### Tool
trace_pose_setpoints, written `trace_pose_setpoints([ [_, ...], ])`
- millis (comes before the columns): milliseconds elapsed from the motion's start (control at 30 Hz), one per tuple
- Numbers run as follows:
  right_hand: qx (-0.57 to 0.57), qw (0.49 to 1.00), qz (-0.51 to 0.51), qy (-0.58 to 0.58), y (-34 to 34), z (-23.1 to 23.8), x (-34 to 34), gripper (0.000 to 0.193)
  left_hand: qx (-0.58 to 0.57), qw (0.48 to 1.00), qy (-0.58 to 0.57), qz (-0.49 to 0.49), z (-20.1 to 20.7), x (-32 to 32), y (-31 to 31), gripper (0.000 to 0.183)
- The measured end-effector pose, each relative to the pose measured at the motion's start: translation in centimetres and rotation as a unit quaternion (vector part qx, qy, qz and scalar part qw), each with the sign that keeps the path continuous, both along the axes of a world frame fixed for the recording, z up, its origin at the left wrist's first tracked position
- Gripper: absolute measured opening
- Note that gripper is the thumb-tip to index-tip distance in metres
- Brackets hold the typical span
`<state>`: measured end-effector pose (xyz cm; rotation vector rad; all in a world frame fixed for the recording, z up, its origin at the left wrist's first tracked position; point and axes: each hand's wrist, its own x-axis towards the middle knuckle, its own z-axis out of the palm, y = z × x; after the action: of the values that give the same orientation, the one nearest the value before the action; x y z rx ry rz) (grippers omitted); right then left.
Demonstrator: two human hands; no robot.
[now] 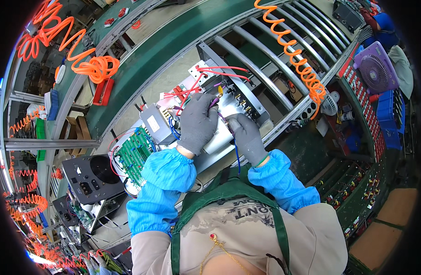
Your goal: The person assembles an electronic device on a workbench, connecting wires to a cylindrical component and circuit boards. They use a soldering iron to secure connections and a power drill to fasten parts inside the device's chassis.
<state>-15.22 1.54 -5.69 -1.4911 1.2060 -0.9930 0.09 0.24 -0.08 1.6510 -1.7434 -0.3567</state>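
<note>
Beige shirt (254,236) nearest camera, on near side of metal chassis (229,106). Gloved left hand (199,121), gloved right hand (248,137) close together above chassis, both pinching purple wire (222,118). Green circuit board (136,156) left of chassis; steel rollers (253,73) beyond.

A person's gray-gloved left hand (197,124) and right hand (248,139) nearly meet, backs upward, fingers (212,118) bent into a pinch. The blue-sleeved left forearm (164,190) angles up steeply, the right forearm (284,182) slants inward, a sliver of bare wrist (185,152) showing past each sleeve (170,169).
</note>
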Motion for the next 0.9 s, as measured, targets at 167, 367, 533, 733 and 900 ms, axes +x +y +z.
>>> trace_pose_setpoints([
  [167, 0.054, 0.998, -0.001, 0.024, -0.1, 1.4, 0.0, 0.019, 0.002, 1.0, -0.003, -0.001, 0.0, 0.1, -0.1, 0.02],
  [367, 0.113, 0.993, 0.034, 0.025, -1.1, 1.8, 0.0, 0.023, -0.004, 1.0, 0.004, 0.001, 0.0, 0.0, -0.1, 0.02],
  [533, 0.13, 0.991, 0.019, 0.009, -1.1, 1.7, 0.3, 0.024, -0.011, 1.0, 0.01, 0.0, -0.1, 0.0, -0.1, 0.02],
  [733, 0.083, 0.997, -0.011, -0.007, -0.5, 1.0, 0.3, 0.027, 0.004, 1.0, 0.009, 0.006, 0.2, -0.1, -0.1, 0.019],
  [900, 0.106, 0.993, 0.008, 0.054, -1.1, 1.3, 0.2, 0.026, -0.006, 1.0, -0.002, 0.003, 0.0, -0.1, -0.2, 0.018],
])
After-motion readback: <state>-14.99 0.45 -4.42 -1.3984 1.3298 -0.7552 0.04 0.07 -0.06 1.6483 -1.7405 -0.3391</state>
